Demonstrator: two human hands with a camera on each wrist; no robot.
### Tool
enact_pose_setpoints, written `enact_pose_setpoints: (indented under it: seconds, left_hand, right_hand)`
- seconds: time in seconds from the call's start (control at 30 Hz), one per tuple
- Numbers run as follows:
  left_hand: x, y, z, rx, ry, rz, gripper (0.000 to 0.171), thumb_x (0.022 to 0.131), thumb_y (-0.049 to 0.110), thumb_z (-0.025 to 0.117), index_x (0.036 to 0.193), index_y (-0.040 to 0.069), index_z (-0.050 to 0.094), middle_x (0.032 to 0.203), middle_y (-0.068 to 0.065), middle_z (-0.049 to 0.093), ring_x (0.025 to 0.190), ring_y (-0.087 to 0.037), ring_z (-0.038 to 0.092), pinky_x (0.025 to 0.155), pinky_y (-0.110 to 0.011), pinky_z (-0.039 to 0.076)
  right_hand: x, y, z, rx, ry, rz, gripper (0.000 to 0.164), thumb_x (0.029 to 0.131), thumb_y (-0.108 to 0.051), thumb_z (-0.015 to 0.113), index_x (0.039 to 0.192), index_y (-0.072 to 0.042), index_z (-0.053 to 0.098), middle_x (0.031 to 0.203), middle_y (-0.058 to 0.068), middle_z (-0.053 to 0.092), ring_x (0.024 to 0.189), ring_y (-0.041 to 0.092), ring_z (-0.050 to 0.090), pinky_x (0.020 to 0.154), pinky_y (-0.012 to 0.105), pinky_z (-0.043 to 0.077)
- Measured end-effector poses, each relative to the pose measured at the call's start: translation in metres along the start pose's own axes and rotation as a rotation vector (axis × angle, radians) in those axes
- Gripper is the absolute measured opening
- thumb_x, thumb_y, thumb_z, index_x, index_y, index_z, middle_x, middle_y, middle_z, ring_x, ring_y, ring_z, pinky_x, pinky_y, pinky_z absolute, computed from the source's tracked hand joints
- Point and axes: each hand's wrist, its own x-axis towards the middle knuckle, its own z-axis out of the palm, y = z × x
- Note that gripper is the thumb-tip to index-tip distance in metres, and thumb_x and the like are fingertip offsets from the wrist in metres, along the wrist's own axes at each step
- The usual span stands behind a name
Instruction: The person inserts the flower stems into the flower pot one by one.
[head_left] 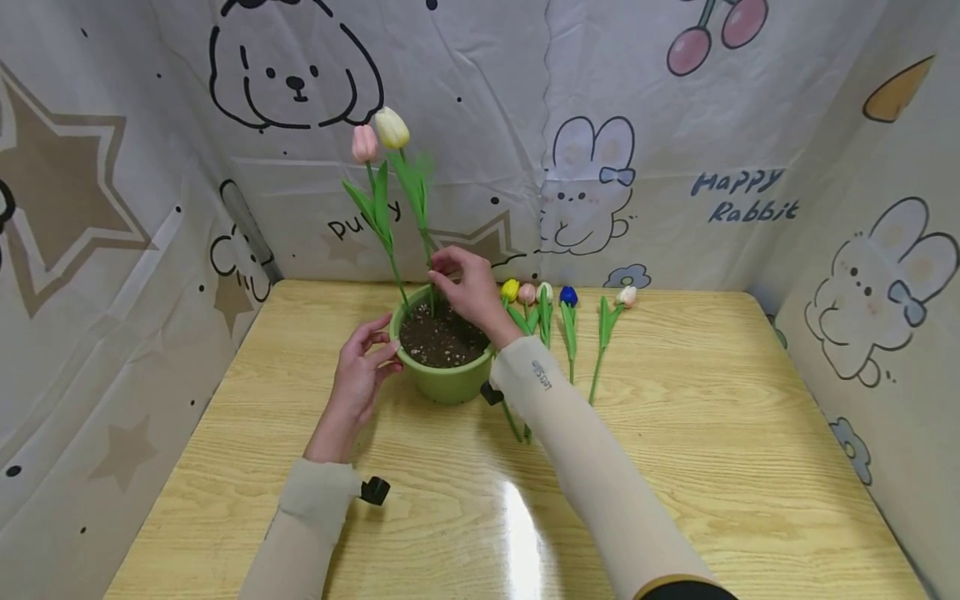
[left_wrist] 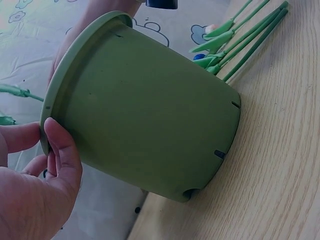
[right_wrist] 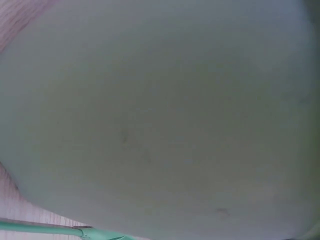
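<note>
Pinched in the right hand's (head_left: 471, 286) grip, thumb against fingers, just above the pot: the thin green stem of a cream tulip (head_left: 392, 127), smooth egg-shaped bloom up top, long pointed leaves below. In the left hand (head_left: 362, 375), a grip pinching the rolled rim of the green pot (head_left: 450, 387) at its left side, fingers bent. Upright on the table (head_left: 712, 433), the pot: round, smooth, matte, tapering to a base with small dark notches along its bottom edge. Inside, dark crumbly soil (head_left: 441, 340) flecked with pale grains; set in it beside the cream stem, a leaning potted pink tulip (head_left: 365, 143). To the right, lying loose on glossy, wavy-grained wood: yellow tulip (head_left: 511, 290), pale pink tulip (head_left: 527, 293), white tulip (head_left: 545, 293), deep blue tulip (head_left: 568, 297) and blush-white tulip (head_left: 626, 296). Behind, creased white fabric (head_left: 465, 50) printed with cartoon animals. On both arms, soft beige sleeves (head_left: 592, 467).
</note>
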Motion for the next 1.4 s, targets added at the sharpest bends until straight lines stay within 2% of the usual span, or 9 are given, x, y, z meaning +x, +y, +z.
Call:
enact_pose_setpoints:
  seconds: [0.3, 0.63, 1.03, 1.2, 1.4]
  left_hand:
    - [0.0002, 0.0018, 0.0009, -0.010, 0.001, -0.001, 0.050, 0.102, -0.005, 0.056, 0.151, 0.000, 0.045, 0.107, -0.002, 0.051, 0.074, -0.008, 0.060, 0.065, -0.017, 0.056]
    - [-0.0010, 0.0028, 0.0008, 0.006, 0.000, -0.002, 0.050, 0.102, -0.005, 0.055, 0.151, 0.001, 0.045, 0.106, -0.001, 0.051, 0.075, -0.008, 0.060, 0.066, -0.017, 0.056]
    - [-0.0011, 0.0008, 0.0008, -0.006, 0.012, -0.009, 0.051, 0.101, -0.006, 0.056, 0.150, 0.000, 0.046, 0.106, -0.001, 0.051, 0.074, -0.007, 0.060, 0.065, -0.016, 0.056]
    - [-0.0012, 0.0004, 0.0007, -0.005, 0.009, -0.012, 0.051, 0.101, -0.006, 0.056, 0.151, 0.000, 0.045, 0.106, -0.001, 0.051, 0.074, -0.008, 0.060, 0.065, -0.016, 0.056]
    - [-0.0009, 0.0010, 0.0006, -0.001, 0.006, -0.015, 0.051, 0.101, -0.005, 0.056, 0.151, 0.001, 0.045, 0.107, -0.001, 0.051, 0.075, -0.007, 0.060, 0.066, -0.016, 0.056]
  right_hand:
    - [0.0002, -0.0035, -0.0005, -0.061, -0.094, 0.025, 0.015, 0.100, -0.013, 0.070, 0.112, -0.004, 0.069, 0.107, 0.011, 0.074, 0.098, 0.022, 0.071, 0.089, 0.036, 0.059]
    - [0.0003, -0.0017, 0.0000, -0.077, -0.147, 0.071, 0.017, 0.100, -0.013, 0.070, 0.113, -0.001, 0.068, 0.104, 0.012, 0.074, 0.094, 0.024, 0.072, 0.081, 0.035, 0.059]
    - [0.0023, 0.0029, 0.0042, -0.110, -0.202, 0.089, 0.020, 0.100, -0.013, 0.070, 0.114, 0.001, 0.069, 0.104, 0.011, 0.074, 0.096, 0.023, 0.072, 0.082, 0.033, 0.060]
    - [0.0018, 0.0029, 0.0038, -0.106, -0.208, 0.093, 0.019, 0.100, -0.014, 0.070, 0.114, -0.001, 0.070, 0.104, 0.012, 0.074, 0.095, 0.023, 0.072, 0.082, 0.034, 0.061]
    - [0.0024, 0.0016, 0.0022, -0.092, -0.183, 0.056, 0.019, 0.100, -0.013, 0.070, 0.116, -0.002, 0.070, 0.106, 0.012, 0.074, 0.096, 0.024, 0.071, 0.088, 0.037, 0.059]
